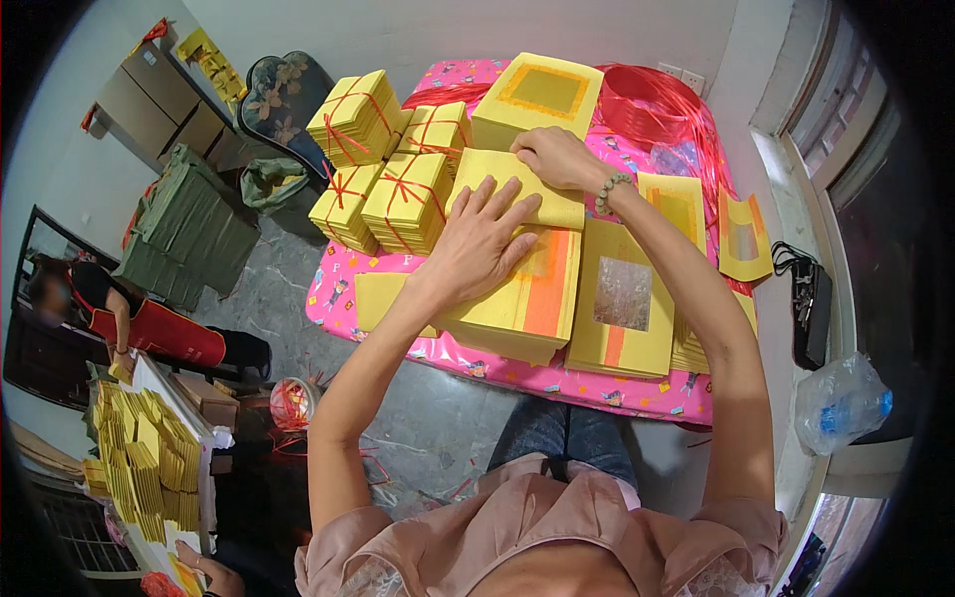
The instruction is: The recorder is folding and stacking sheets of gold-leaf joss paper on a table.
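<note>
My left hand (479, 239) lies flat with spread fingers on a yellow paper sheet (562, 211) folded over on top of a thick paper stack (497, 313). Orange printing shows on the stack below the fold. At the sheet's far edge, my right hand (559, 159) has its fingers bent in and pressed on the paper; their tips are partly hidden. A green bead bracelet (611, 191) circles the right wrist. Close behind stands a taller yellow stack (494, 111) with an orange-framed square. To the right lies another stack (622, 298) with a silvery square.
Several yellow bundles (403, 199) tied with red string stand on the pink table cover (477, 366), at left. Red strings (647, 99) lie at the back right. A black case (811, 313) and plastic-wrapped bottle (846, 403) sit on the windowsill. Another person (149, 323) works at far left.
</note>
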The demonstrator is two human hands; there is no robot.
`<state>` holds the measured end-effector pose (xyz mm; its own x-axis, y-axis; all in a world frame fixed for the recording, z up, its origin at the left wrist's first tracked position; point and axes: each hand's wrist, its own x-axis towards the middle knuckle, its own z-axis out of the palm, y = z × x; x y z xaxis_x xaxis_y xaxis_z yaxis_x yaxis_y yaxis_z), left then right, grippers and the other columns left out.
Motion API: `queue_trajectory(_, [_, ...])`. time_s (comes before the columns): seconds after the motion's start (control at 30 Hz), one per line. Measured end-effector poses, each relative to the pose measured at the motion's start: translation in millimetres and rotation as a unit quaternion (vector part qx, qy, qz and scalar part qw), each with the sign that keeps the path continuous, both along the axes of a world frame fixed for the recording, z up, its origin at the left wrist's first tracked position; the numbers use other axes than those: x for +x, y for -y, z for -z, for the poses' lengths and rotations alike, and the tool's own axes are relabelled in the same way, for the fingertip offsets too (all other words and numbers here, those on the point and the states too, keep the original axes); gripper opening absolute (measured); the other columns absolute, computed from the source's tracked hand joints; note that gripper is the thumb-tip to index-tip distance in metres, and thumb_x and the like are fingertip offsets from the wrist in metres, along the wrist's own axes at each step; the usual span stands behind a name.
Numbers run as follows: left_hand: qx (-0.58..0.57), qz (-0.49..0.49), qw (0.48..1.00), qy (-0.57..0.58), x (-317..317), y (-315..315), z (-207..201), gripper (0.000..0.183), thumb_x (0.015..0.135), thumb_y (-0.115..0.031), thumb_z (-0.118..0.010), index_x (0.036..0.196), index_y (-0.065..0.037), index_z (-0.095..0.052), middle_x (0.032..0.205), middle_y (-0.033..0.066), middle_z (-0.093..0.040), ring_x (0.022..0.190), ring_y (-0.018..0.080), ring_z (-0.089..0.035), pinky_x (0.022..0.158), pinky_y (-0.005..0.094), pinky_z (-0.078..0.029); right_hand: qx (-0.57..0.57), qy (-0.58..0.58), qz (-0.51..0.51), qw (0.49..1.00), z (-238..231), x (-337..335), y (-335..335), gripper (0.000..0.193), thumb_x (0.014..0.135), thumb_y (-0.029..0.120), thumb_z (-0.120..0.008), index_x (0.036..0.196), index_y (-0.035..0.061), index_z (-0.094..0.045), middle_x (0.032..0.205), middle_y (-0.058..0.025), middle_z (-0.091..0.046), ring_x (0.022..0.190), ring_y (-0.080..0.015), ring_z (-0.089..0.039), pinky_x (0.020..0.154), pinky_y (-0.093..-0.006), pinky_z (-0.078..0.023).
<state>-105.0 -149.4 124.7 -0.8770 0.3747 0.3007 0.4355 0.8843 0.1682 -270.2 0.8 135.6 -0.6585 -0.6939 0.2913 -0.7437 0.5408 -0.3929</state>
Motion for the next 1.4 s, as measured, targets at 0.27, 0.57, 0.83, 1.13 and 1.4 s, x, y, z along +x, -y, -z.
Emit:
queue_trajectory(0.27, [0.005,0.010,1.000,0.023,-2,-2,-3,0.050,0.103,-0.041,-0.044,0.146,-0.014,-0.044,0.155,0.0193,-0.036,0.143,0.0465,-0.029,0.116,0.0570,-0.023,0.071,0.007,0.032,0.997,-5,5,-1,0.027,0.096,0.019,-0.053,0.110,0.0013,-0.069,0.109,-0.0189,-0.069,0.105,-0.0356,-0.064,0.091,-0.0468,-0.049])
queue_trajectory(0.57, [0.013,0.012,0.999,0.034,1,2,-2,0.049,0.102,-0.041,-0.047,0.143,-0.013,-0.048,0.153,0.0224,-0.037,0.142,0.0494,-0.027,0.116,0.0586,-0.023,-0.046,-0.061,0.029,0.997,7,109,-40,0.035,0.097,0.017,-0.055,0.126,-0.0024,-0.056,0.122,-0.0204,-0.060,0.118,-0.0383,-0.055,0.100,-0.0474,-0.044])
queue_trajectory(0.83, [0.034,0.012,0.999,0.037,2,0,-3,0.051,0.102,-0.043,-0.046,0.143,-0.013,-0.048,0.154,0.0226,-0.037,0.144,0.0489,-0.025,0.117,0.0572,-0.021,-0.039,-0.045,-0.035,0.998,27,126,-75,0.057,0.101,0.032,-0.050,0.149,0.0043,-0.038,0.153,-0.0202,-0.038,0.147,-0.0356,-0.028,0.119,-0.0544,-0.020])
queue_trajectory(1.13, [0.024,0.018,0.998,0.055,-1,5,-2,0.056,0.101,-0.048,-0.045,0.148,-0.017,-0.044,0.156,0.0207,-0.034,0.145,0.0469,-0.024,0.119,0.0554,-0.020,-0.005,-0.078,-0.100,0.992,40,113,-89,0.062,0.102,0.050,-0.040,0.152,0.0140,-0.037,0.159,-0.0085,-0.033,0.150,-0.0311,-0.020,0.120,-0.0588,-0.015])
queue_trajectory(1.4, [-0.020,-0.002,0.998,0.068,8,26,2,0.063,0.101,-0.057,-0.040,0.154,-0.024,-0.035,0.161,0.0168,-0.025,0.149,0.0401,-0.018,0.121,0.0505,-0.017,0.021,-0.069,-0.097,0.993,42,114,-90,0.059,0.102,0.048,-0.040,0.152,0.0149,-0.038,0.160,-0.0081,-0.032,0.151,-0.0299,-0.019,0.120,-0.0587,-0.014])
